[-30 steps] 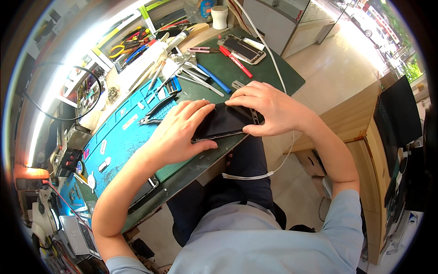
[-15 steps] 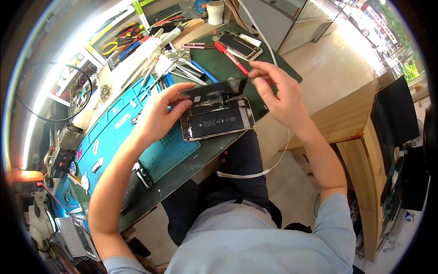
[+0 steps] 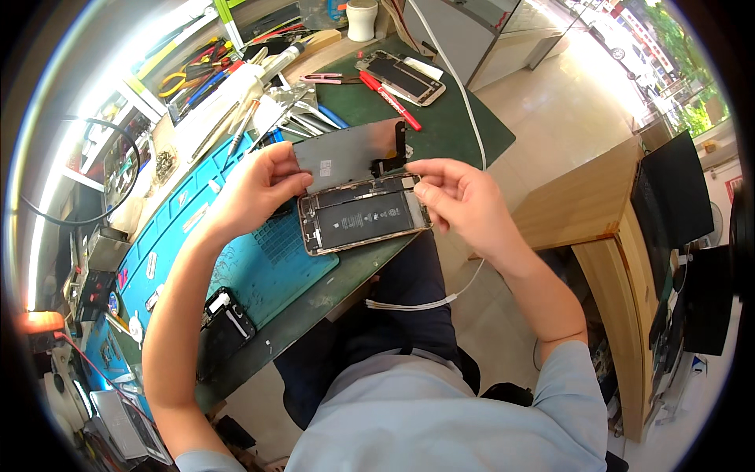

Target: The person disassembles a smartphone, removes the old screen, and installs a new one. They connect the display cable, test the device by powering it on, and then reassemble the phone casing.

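An opened smartphone (image 3: 363,219) shows its dark battery and inner parts, lying by the table's front edge and overlapping the blue mat. Its lifted screen panel (image 3: 346,153) stands tilted along the phone's far side, joined near the right end by dark flex cable. My left hand (image 3: 267,189) pinches the panel's left edge between thumb and fingers. At the phone's right end, my right hand (image 3: 460,200) has its thumb and bent fingers closed around the far right corner; some fingertips are hidden there.
Beyond the phone lie a red marker (image 3: 393,102), another phone part (image 3: 401,76) and pink-handled pliers (image 3: 330,79). Tweezers and a blue tool crowd the left back. A blue repair mat (image 3: 271,271) spreads leftward, with a black phone part (image 3: 228,315) nearby. A white cable (image 3: 464,86) crosses the right.
My right hand has come down and left to the phone's right end. The screen panel now tilts more upright, showing more of its face, with my left hand still on it.
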`<state>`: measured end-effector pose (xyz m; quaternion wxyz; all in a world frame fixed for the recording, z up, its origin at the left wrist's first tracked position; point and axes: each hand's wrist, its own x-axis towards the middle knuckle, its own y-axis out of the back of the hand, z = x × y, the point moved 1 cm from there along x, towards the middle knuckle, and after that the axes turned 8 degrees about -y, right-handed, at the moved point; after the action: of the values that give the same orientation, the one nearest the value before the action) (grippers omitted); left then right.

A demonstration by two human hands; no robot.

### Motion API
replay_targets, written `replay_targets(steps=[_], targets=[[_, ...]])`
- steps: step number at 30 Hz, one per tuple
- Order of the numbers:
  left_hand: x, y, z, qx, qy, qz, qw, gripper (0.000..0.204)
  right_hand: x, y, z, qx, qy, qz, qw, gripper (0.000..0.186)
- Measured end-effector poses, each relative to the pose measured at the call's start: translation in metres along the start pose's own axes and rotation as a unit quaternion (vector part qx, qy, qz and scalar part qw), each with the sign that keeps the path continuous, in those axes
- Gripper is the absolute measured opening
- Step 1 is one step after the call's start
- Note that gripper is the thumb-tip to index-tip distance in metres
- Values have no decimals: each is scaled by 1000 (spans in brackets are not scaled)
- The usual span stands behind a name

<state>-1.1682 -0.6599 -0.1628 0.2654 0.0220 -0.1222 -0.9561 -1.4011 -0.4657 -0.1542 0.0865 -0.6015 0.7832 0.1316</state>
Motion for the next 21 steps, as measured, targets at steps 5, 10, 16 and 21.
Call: replay_targets(steps=[5, 10, 16, 21], targets=[[4, 2, -3, -3, -1, -17, 1000, 18, -5, -8, -10, 270, -201, -117, 934, 38], [3, 1, -8, -12, 3, -21, 1000, 32, -8, -12, -6, 317, -215, -123, 915, 39], [-1, -3, -6, -18, -16, -5, 1000, 20, -14, -20, -10, 326, -215, -112, 914, 45], [0, 2, -7, -5, -7, -18, 1000, 34, -13, -18, -6, 362, -200, -164, 896, 27]])
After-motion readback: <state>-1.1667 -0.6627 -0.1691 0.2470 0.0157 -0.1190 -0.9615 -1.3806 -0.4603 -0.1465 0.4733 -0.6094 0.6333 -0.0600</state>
